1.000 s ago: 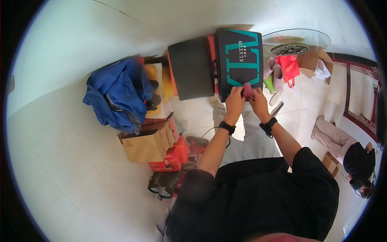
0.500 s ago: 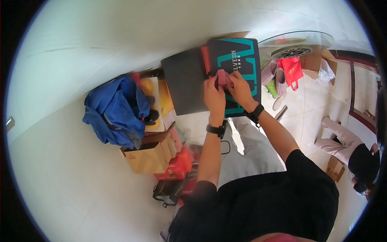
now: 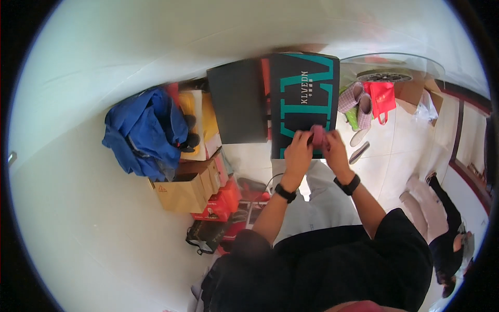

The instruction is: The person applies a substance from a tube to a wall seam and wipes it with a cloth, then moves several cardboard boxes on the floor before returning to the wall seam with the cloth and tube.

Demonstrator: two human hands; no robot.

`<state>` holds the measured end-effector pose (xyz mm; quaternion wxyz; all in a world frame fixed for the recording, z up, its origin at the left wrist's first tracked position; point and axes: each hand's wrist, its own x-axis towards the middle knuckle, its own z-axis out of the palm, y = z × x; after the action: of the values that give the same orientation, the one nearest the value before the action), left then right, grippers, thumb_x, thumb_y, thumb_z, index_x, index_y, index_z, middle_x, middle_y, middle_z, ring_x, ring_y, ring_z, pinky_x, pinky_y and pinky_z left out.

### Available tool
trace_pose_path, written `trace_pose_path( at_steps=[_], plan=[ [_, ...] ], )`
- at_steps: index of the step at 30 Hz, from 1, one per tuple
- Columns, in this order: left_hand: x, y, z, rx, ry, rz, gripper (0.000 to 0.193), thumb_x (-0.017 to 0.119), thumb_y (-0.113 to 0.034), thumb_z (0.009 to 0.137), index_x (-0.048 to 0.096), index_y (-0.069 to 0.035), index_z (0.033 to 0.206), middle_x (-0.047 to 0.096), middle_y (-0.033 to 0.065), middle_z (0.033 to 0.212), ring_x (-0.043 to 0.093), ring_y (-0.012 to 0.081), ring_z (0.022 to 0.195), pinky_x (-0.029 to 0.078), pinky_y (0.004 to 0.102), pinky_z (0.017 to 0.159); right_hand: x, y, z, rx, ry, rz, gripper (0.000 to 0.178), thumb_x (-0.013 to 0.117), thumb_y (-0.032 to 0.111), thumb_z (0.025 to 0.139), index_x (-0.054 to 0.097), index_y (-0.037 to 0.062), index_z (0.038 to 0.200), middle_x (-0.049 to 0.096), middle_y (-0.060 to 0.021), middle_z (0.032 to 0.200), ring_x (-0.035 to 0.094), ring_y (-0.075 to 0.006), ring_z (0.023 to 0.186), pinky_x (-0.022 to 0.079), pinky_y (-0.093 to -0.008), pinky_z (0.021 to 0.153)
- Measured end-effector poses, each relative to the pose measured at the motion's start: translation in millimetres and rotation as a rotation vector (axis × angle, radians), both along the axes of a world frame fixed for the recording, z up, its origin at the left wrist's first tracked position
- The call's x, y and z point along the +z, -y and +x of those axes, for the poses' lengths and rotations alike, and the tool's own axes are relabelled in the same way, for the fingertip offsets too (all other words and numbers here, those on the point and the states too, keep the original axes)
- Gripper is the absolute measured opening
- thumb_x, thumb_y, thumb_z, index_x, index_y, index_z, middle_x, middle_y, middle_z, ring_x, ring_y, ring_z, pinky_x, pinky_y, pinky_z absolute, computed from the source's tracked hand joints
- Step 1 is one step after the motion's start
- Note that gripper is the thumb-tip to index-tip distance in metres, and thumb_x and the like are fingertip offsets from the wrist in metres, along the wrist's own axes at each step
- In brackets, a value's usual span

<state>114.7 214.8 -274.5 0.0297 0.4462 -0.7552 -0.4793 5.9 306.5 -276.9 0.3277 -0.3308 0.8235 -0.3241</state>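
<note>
Over the near end of a dark box point(image 3: 288, 125) with large teal markings, both my hands are together. A small dusky-pink roll point(image 3: 317, 135), band-like in shape, is held upright between them; its exact kind is hard to make out. My left hand point(image 3: 299, 152) grips it from the left with bent fingers. From the other side, my right hand point(image 3: 335, 152) pinches it, its fingertips partly blurred. To the left of the teal-marked box lies a plain dark grey panel or box point(image 3: 236, 104), with a red strip point(image 3: 266, 78) between the two.
Left are a blue cloth bundle point(image 3: 148, 130), a brown carton point(image 3: 182, 195) and red boxes point(image 3: 215, 205). A round glass top point(image 3: 431, 67), checked slippers point(image 3: 351, 96) and a red bag point(image 3: 382, 96) are at right. Another person point(image 3: 442, 229) is at far right.
Both hands have moved toward me and slightly right, from the middle of the box to its near end, still holding the pink roll. The other person's posture has shifted.
</note>
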Motion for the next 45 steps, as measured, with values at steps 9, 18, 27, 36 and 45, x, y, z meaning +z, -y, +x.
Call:
trace_pose_path(
  at_steps=[9,18,27,36,45],
  plan=[
    [-2.5,33.5,116.2,0.185,0.014,-0.140,0.027,0.066,-0.004,0.078,0.059,-0.007,0.103,0.060,0.0108,0.096,0.061,0.0330,0.087,0.048,0.0411,0.073,-2.3,66.9,80.5,0.355,0.060,-0.098,0.034,0.064,0.002,0.079,0.059,0.0040,0.112,0.052,-0.0145,0.100,0.059,-0.0364,0.083,0.051,-0.0418,0.069],
    [-29.0,127.0,168.6,0.195,-0.127,-0.192,0.027,0.066,-0.004,0.078,0.060,-0.008,0.103,0.060,0.0093,0.096,0.063,0.0291,0.085,0.051,0.0379,0.070,-23.9,152.6,149.1,0.246,-0.056,-0.139,0.028,0.059,0.009,0.084,0.059,0.0044,0.112,0.054,-0.0162,0.098,0.060,-0.0384,0.080,0.051,-0.0441,0.068],
    [-126.6,149.3,257.6,0.247,0.070,-0.133,0.025,0.062,-0.008,0.080,0.060,-0.007,0.105,0.060,0.0135,0.100,0.061,0.0356,0.091,0.049,0.0435,0.075,-108.7,187.1,238.5,0.283,0.036,0.057,0.035,0.061,-0.005,0.072,0.061,0.0003,0.106,0.056,-0.0185,0.100,0.059,-0.0387,0.090,0.051,-0.0416,0.077],
    [-142.3,239.3,151.6,0.310,-0.196,-0.177,0.025,0.061,-0.003,0.079,0.062,-0.003,0.104,0.061,0.0166,0.103,0.058,0.0370,0.096,0.047,0.0420,0.082,-142.7,268.4,171.6,0.010,-0.239,-0.122,0.020,0.062,-0.004,0.074,0.059,-0.0024,0.093,0.057,-0.0201,0.093,0.058,-0.0394,0.083,0.048,-0.0410,0.070],
    [-141.3,190.8,121.1,0.177,-0.160,-0.131,0.028,0.057,-0.006,0.082,0.057,-0.010,0.110,0.055,0.0119,0.105,0.061,0.0376,0.083,0.051,0.0467,0.069,-126.1,221.4,144.1,-0.008,-0.319,0.058,0.015,0.064,0.001,0.076,0.062,-0.0015,0.090,0.057,-0.0194,0.085,0.056,-0.0379,0.080,0.046,-0.0418,0.071]
  ],
)
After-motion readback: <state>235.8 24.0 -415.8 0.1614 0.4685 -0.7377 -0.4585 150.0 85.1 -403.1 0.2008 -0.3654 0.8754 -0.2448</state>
